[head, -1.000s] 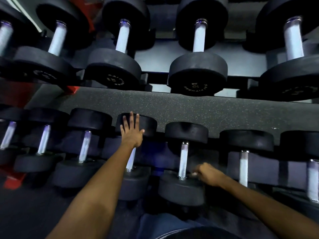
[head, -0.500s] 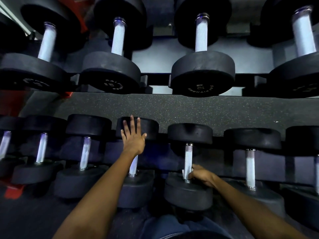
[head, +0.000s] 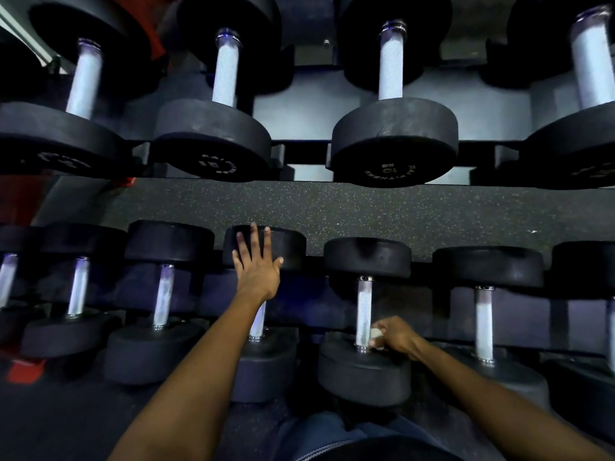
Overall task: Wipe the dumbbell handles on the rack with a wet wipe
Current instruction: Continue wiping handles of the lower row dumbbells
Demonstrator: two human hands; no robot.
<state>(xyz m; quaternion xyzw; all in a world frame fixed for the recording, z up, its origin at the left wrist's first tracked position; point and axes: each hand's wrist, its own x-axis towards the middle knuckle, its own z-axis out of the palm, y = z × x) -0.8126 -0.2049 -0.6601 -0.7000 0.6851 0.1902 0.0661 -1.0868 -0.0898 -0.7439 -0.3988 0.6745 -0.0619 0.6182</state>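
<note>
At the near end of a handle (head: 364,311) on the lower row, the right hand (head: 396,336) has its fingers curled round a small white wet wipe (head: 376,335), pressing it against the right side of the metal bar just above the front weight (head: 364,372). The handle runs away from the person, from that front weight up toward the rear weight (head: 367,256), so nearly all of its length lies beyond the wipe, farther from the body. Any stroke along the bar would, by that layout, have to travel forward and up the shaft rather than sideways. The left hand (head: 258,266) holds nothing: it lies flat, fingers straight and spread, on the rear weight of the neighbouring dumbbell (head: 266,357) to the left, its forearm crossing over that dumbbell's own handle. The right hand is therefore the one placed for the wiping, and the left looks to serve as a brace. More dumbbells stand side by side along the lower row to either side, and an upper row (head: 394,141) of larger ones sits above a speckled dark floor strip (head: 332,207). Whether the wipe wraps behind the bar cannot be told.
</note>
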